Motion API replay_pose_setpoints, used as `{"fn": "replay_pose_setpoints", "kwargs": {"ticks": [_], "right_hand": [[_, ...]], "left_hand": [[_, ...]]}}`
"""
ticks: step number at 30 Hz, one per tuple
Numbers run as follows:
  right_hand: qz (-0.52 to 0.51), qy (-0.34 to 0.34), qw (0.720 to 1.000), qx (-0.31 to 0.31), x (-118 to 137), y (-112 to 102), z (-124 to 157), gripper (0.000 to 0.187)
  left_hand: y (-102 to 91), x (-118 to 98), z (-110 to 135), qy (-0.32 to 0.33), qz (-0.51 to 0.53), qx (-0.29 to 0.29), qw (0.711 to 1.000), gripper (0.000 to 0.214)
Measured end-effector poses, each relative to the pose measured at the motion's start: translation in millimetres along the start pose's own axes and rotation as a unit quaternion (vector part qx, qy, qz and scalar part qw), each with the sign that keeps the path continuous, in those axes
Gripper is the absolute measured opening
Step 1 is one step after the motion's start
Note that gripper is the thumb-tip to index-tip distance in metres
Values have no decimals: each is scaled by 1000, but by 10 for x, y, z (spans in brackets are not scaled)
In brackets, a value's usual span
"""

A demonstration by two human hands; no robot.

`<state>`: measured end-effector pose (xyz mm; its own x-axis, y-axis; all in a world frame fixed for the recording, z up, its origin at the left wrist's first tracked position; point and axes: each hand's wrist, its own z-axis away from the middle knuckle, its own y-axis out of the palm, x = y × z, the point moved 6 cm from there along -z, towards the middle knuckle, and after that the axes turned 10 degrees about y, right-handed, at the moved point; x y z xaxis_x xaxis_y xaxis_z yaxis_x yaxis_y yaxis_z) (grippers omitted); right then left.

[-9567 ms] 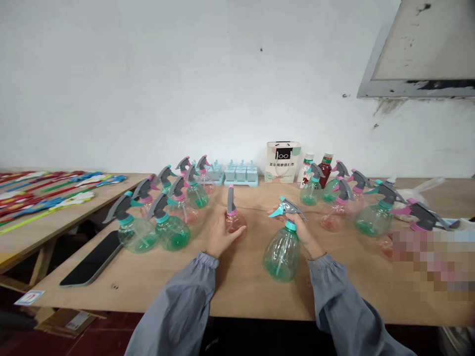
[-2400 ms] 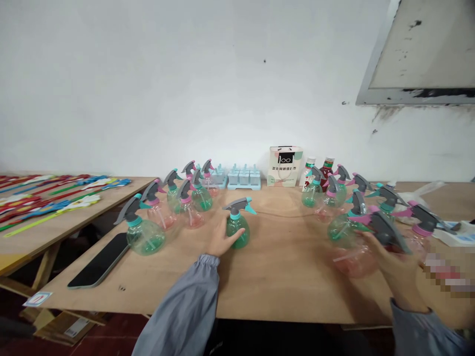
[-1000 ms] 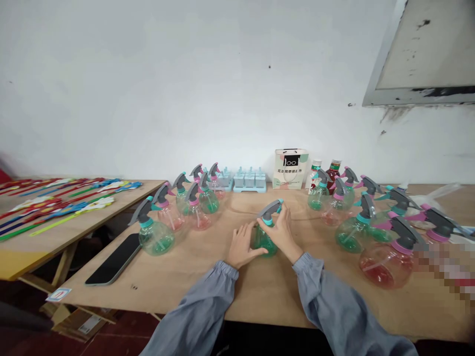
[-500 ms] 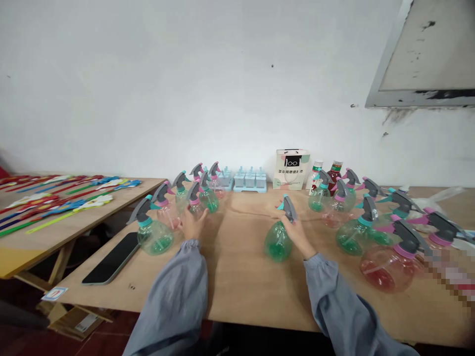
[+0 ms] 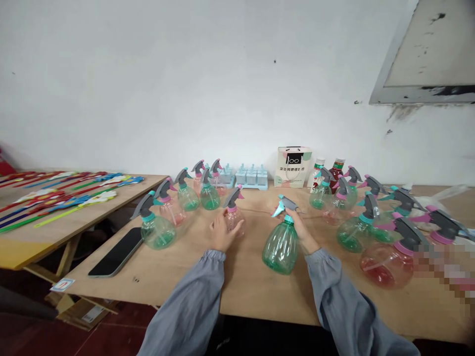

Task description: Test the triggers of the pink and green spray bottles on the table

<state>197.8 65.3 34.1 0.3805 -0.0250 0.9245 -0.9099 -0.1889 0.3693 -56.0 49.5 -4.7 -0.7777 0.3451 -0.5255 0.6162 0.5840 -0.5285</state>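
Note:
My left hand is closed around the body of a pink spray bottle with a grey and pink trigger head. Off to the right, a green spray bottle hangs tilted from my right hand, whose fingers wrap round its grey and turquoise head. Several spray bottles stand to the left, the nearest a green-tinted spray bottle with a turquoise collar. More are grouped on the right, among them a pink spray bottle in front and a green spray bottle behind it.
A black phone lies at the table's left. Light blue ice-pop moulds, a paper bag and two bottles with labels stand by the wall. Colourful long-handled items cover another table on the left, across a gap.
My left hand has brought the pink spray bottle rightward from the left group towards the middle. In my right hand, the green spray bottle has been lifted and tilted, its nozzle turned to the left.

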Motion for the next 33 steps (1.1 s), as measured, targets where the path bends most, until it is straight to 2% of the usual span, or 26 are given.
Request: {"fn": "replay_pose_setpoints", "kwargs": {"ticks": [3, 9, 15, 20, 22, 26, 33], "right_hand": [[10, -22, 999, -28, 44, -44, 7, 27], [-1, 30, 999, 39, 7, 55, 41, 28], [19, -30, 998, 44, 56, -14, 24, 25], [3, 21, 995, 94, -61, 17, -13, 32], [-13, 25, 996, 89, -57, 15, -14, 32], [-62, -9, 997, 49, 58, -34, 12, 30], [-52, 6, 996, 73, 68, 80, 40, 31]], "left_hand": [[-13, 11, -10, -6, -11, 2, 1000, 66], [5, 16, -17, 1, -7, 0, 1000, 65], [4, 22, -20, 6, -11, 2, 1000, 64], [9, 36, -17, 21, -22, -2, 1000, 64], [11, 39, -15, 27, -26, -6, 999, 64], [20, 44, -11, 25, -26, -3, 999, 65], [11, 44, -14, 20, -16, 1, 1000, 65]]}}
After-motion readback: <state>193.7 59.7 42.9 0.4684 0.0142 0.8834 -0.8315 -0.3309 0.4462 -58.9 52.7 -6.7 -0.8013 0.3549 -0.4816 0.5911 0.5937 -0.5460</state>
